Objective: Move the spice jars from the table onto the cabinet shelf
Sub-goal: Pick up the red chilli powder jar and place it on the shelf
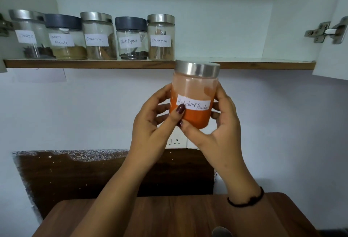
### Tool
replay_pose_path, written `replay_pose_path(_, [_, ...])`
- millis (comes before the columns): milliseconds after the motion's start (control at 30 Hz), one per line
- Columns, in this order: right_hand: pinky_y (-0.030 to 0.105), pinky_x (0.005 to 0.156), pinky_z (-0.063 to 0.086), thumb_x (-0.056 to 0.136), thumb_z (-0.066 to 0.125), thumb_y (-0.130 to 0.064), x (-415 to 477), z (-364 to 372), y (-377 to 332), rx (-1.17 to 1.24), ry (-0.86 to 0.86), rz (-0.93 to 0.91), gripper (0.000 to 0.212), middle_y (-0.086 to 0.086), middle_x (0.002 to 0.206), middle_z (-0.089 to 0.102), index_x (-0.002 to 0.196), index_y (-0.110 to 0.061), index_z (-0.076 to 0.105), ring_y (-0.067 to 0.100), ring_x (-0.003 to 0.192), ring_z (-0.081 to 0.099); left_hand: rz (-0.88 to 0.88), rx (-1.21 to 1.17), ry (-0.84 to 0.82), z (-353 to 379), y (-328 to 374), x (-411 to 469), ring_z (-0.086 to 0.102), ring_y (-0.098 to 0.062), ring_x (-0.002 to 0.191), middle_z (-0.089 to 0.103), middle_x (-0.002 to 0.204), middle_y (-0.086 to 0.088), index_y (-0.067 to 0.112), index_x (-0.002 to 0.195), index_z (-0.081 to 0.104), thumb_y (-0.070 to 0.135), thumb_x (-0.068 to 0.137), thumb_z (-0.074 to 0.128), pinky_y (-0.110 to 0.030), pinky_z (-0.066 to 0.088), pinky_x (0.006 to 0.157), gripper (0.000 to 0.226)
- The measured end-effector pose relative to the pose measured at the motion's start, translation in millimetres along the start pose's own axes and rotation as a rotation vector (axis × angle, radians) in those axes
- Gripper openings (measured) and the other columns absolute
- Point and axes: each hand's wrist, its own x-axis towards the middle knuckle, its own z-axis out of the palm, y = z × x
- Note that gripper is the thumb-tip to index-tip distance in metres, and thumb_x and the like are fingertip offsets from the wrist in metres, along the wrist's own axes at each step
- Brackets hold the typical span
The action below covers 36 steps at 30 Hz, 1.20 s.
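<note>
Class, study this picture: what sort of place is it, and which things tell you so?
Probably a home kitchen or pantry corner: labelled spice jars lined up on a cabinet shelf, a wooden table below, and a wall socket.

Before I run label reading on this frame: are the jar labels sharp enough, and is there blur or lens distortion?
Head view: the Red Chilli Powder jar label is readable, though the left hand thumb covers part of it. Cinnamon and Black Pepper labels read clearly; the far-left jar is smeared. Wide-angle bending shows at the edges; lighting is soft and even.
</note>
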Motion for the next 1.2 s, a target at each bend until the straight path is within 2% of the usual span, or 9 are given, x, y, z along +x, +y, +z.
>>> replay_pose_path(167, [0.003, 0.083, 0.047, 0.066, 0.082, -0.043, 24, 3, -2, 0.037, 0.011, -0.048, 0.101, -0.02, 0.138, 0.042, 0.151, -0.033, 0.028, -0.002, 0.117, 0.051, 0.033, 0.002, 0.005, -1, 5, 22, 0.064, -0.011, 0.118, 0.063, 0.132, 0.014, 0.028, 0.141, 0.053, 0.041, 0.088, 0.066, -0.027, 0.058, 0.09, 0.056])
replay_pose_path(333, [0.006, 0.086, 0.049, 0.066, 0.082, -0.045, 41, 5, 0, 0.027, 0.003, -0.081, 0.103, -0.014, 0.144, 0.042, 0.152, -0.029, 0.028, 0.007, 0.122, 0.05, 0.069, 0.01, 0.01, 0, 10, 39, 0.066, -0.004, 0.112, 0.063, 0.128, 0.018, 0.03, 0.139, 0.052, 0.043, 0.084, 0.063, -0.017, 0.056, 0.08, 0.058])
replay_pose_path(467, [0.009, 0.087, 0.051, 0.068, 0.081, -0.046, 52, 8, 1, 0.027, 0.008, -0.106, 0.103, -0.014, 0.144, 0.041, 0.153, -0.027, 0.027, 0.007, 0.124, 0.049, 0.098, 0.005, 0.007, -1, 10, 50, 0.066, -0.006, 0.113, 0.063, 0.132, 0.011, 0.024, 0.143, 0.052, 0.042, 0.085, 0.062, -0.019, 0.057, 0.081, 0.061])
replay_pose_path(633, [0.003, 0.084, 0.047, 0.07, 0.083, -0.043, 65, 10, 1, 0.032, 0.022, -0.13, 0.102, -0.019, 0.136, 0.039, 0.153, -0.026, 0.027, -0.002, 0.117, 0.048, 0.115, 0.0, 0.019, 1, 11, 62, 0.065, -0.004, 0.114, 0.062, 0.132, 0.014, 0.025, 0.145, 0.05, 0.044, 0.084, 0.061, -0.017, 0.056, 0.079, 0.064])
replay_pose_path(833, [0.003, 0.086, 0.046, 0.071, 0.084, -0.044, 85, 12, 6, 0.021, 0.017, -0.162, 0.1, -0.02, 0.137, 0.038, 0.152, -0.028, 0.027, 0.008, 0.124, 0.047, 0.173, 0.059, 0.02, 1, 9, 80, 0.064, -0.005, 0.115, 0.063, 0.133, 0.009, 0.023, 0.145, 0.049, 0.045, 0.088, 0.059, -0.021, 0.058, 0.085, 0.062])
replay_pose_path(900, [0.009, 0.089, 0.049, 0.07, 0.082, -0.048, 95, 14, 6, 0.012, 0.024, -0.172, 0.101, -0.02, 0.138, 0.038, 0.153, -0.028, 0.027, 0.01, 0.127, 0.047, 0.212, 0.127, 0.03, 0, 10, 90, 0.064, -0.005, 0.115, 0.064, 0.131, 0.009, 0.023, 0.146, 0.05, 0.045, 0.092, 0.058, -0.022, 0.058, 0.088, 0.059])
replay_pose_path(1000, [0.03, 0.095, 0.056, 0.07, 0.083, -0.047, 110, 16, 7, 0.032, 0.031, -0.186, 0.102, -0.01, 0.146, 0.04, 0.153, -0.025, 0.026, 0.016, 0.13, 0.047, 0.246, 0.157, 0.029, 1, 10, 106, 0.065, -0.007, 0.114, 0.067, 0.126, 0.006, 0.021, 0.144, 0.053, 0.041, 0.094, 0.06, -0.026, 0.057, 0.091, 0.054])
replay_pose_path(1133, [0.031, 0.093, 0.057, 0.072, 0.086, -0.038, 129, 14, 8, -0.004, 0.056, -0.18, 0.102, -0.007, 0.146, 0.041, 0.153, -0.024, 0.027, 0.013, 0.126, 0.048, 0.282, 0.191, 0.066, 4, 14, 125, 0.067, -0.003, 0.108, 0.07, 0.119, 0.008, 0.017, 0.139, 0.058, 0.038, 0.091, 0.062, -0.019, 0.057, 0.087, 0.053])
replay_pose_path(1200, [0.034, 0.092, 0.058, 0.072, 0.087, -0.037, 138, 15, 9, -0.016, 0.059, -0.178, 0.103, -0.005, 0.147, 0.041, 0.154, -0.025, 0.026, 0.015, 0.127, 0.049, 0.284, 0.204, 0.076, 6, 13, 133, 0.069, -0.005, 0.106, 0.071, 0.119, 0.006, 0.016, 0.139, 0.058, 0.035, 0.093, 0.063, -0.022, 0.059, 0.084, 0.05])
